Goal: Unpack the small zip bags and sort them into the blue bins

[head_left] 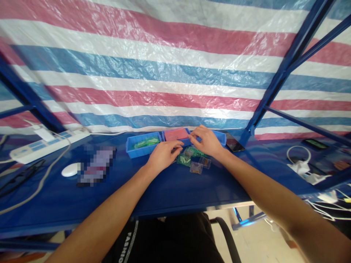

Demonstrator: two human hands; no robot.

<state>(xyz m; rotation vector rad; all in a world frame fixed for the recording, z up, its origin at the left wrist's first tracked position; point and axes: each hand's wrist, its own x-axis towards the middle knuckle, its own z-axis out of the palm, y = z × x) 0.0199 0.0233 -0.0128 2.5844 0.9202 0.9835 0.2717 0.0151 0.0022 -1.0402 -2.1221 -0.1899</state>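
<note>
Both of my hands rest on a blue table (pixel 178 190) in front of two blue trays. My left hand (pixel 163 155) is curled, its fingertips pinched near the front edge of the tray with pink contents (pixel 175 134); what it holds is too small to name. My right hand (pixel 207 140) is also curled, its fingers touching the edge of that tray (pixel 221 137). Between and below the hands lie several small clear bags (pixel 196 167) with green and brown parts. The left tray (pixel 142 143) holds green parts.
A white power strip (pixel 41 144) and cables lie at the far left, with a white mouse (pixel 70 169) and a blurred flat object (pixel 96 166) nearer in. A dark phone (pixel 235 144) lies right of the trays. Chargers and white cables (pixel 301 166) sit at right. A striped tarp (pixel 164 73) hangs behind.
</note>
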